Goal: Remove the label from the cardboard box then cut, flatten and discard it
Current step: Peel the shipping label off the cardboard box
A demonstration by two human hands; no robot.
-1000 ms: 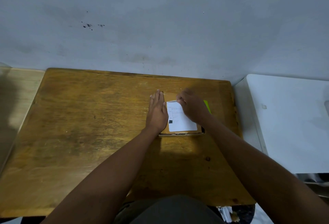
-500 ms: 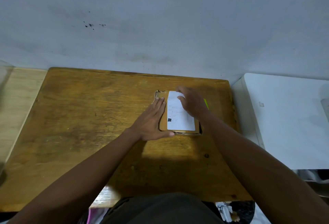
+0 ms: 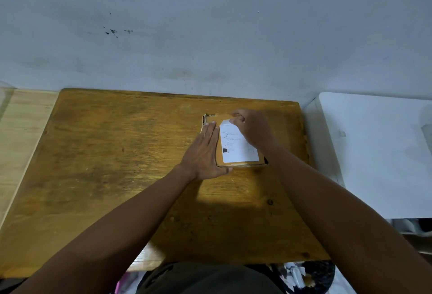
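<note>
Head view: box (image 3: 211, 119) lies flat on wooden table (image 3: 105, 153), right of centre
Left hand (image 3: 204, 152): fingers straight, pressing box's left edge
Right hand (image 3: 253, 128): fingertips pinching far corner of white label (image 3: 237, 147)

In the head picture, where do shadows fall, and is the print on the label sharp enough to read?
Head view: the arms cast a dark shadow over the near part of the table; a lit patch lies just below the box. The label is bright, but its print is too small and soft to read. The edges bend from the wide lens.
</note>
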